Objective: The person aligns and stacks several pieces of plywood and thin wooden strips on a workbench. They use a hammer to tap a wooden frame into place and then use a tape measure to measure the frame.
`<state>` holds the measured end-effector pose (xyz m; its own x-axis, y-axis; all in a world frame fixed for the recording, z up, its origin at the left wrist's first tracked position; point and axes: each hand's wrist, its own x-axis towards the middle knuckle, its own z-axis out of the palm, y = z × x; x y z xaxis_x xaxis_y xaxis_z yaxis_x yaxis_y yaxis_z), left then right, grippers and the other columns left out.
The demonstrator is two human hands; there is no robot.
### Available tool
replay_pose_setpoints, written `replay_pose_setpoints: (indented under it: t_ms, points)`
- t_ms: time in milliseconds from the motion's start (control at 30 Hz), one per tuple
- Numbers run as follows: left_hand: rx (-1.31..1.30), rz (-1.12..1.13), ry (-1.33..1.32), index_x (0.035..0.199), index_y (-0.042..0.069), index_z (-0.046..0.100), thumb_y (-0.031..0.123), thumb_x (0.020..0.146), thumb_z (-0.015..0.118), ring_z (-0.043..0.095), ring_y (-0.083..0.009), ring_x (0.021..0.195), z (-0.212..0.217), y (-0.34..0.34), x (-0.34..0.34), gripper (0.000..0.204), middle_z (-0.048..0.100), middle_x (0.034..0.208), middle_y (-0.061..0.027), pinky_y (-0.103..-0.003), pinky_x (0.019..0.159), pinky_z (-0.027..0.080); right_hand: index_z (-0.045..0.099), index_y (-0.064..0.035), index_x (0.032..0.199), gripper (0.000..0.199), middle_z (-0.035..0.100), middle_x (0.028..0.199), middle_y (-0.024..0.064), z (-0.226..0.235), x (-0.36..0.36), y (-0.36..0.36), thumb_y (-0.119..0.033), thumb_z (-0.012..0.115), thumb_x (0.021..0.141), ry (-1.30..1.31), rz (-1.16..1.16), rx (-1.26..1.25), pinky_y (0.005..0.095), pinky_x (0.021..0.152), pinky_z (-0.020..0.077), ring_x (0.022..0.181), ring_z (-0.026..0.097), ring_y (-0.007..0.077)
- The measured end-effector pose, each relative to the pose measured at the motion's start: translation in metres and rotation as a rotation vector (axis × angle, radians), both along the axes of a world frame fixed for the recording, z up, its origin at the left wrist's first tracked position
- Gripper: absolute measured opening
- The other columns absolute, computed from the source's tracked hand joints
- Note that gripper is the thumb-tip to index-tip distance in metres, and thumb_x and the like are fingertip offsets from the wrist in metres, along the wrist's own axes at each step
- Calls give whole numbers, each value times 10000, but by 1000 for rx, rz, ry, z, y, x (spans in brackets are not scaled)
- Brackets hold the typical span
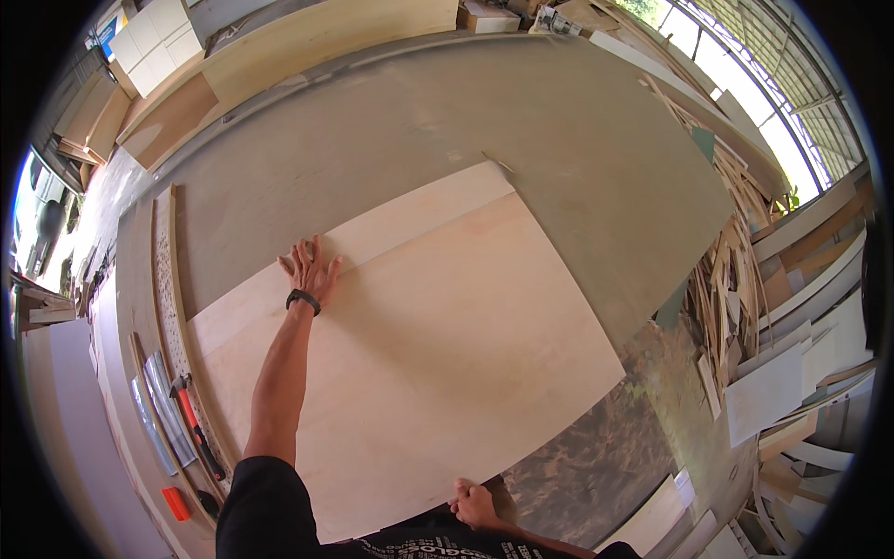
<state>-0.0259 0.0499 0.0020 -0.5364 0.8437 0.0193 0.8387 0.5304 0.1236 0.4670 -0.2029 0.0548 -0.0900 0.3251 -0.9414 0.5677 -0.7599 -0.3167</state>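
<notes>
A large pale plywood sheet (447, 345) lies in front of me on a wide grey-brown work surface. Along its far edge runs a narrower pale strip (428, 207), with a straight seam between the two. My left hand (312, 270), a dark band on its wrist, presses down at that seam with fingers spread. At the sheet's near edge my right hand (473, 504) is closed, the thumb on top and the other fingers curled at the edge, partly hidden.
On the left lie a long wooden batten (172, 289), a red-handled hammer (194, 424), clear plastic strips (168, 410) and an orange block (175, 504). Thin wood offcuts (731, 270) pile up on the right. Long boards (307, 65) stand at the back.
</notes>
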Motion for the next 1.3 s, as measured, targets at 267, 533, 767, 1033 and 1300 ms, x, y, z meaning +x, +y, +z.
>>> replay_pose_setpoints:
  t_ms: [267, 533, 767, 1033, 1300]
  points:
    - [14, -5, 7, 1568, 135, 236, 650, 955, 359, 209, -381, 1465, -4, 5, -11, 810, 244, 1544, -184, -695, 1169, 33, 642, 37, 1013, 435, 671, 714, 135, 1, -8, 4, -361, 475, 1064, 3, -16, 39, 293, 392, 425, 440, 548, 144]
    - [2, -12, -15, 1581, 107, 222, 687, 947, 334, 201, -410, 1477, -5, 9, -20, 866, 231, 1575, -225, -692, 1174, 11, 642, 44, 948, 428, 668, 668, 111, 6, -12, 7, -337, 483, 1058, 57, 5, 136, 293, 390, 432, 440, 566, 144]
    - [-4, -21, -21, 1576, 100, 231, 667, 959, 336, 195, -420, 1480, -1, 13, -19, 844, 232, 1579, -238, -694, 1174, 12, 641, 40, 909, 445, 657, 637, 101, -14, -8, 0, -343, 473, 1061, 78, 45, 174, 296, 385, 422, 426, 553, 140]
    - [-15, -12, -18, 1577, 88, 225, 657, 965, 344, 183, -422, 1484, -3, 13, -22, 844, 221, 1586, -246, -687, 1178, 14, 644, 30, 914, 447, 641, 611, 89, -29, -8, -7, -360, 483, 1062, 78, 34, 181, 291, 377, 407, 424, 547, 132]
    - [-12, -23, -8, 1585, 93, 209, 651, 973, 334, 175, -419, 1489, -2, 14, -24, 837, 213, 1592, -252, -679, 1184, 15, 698, -47, 772, 504, 606, 535, 42, -51, -7, -17, -435, 500, 1025, 131, -116, 103, 339, 372, 400, 417, 562, 160]
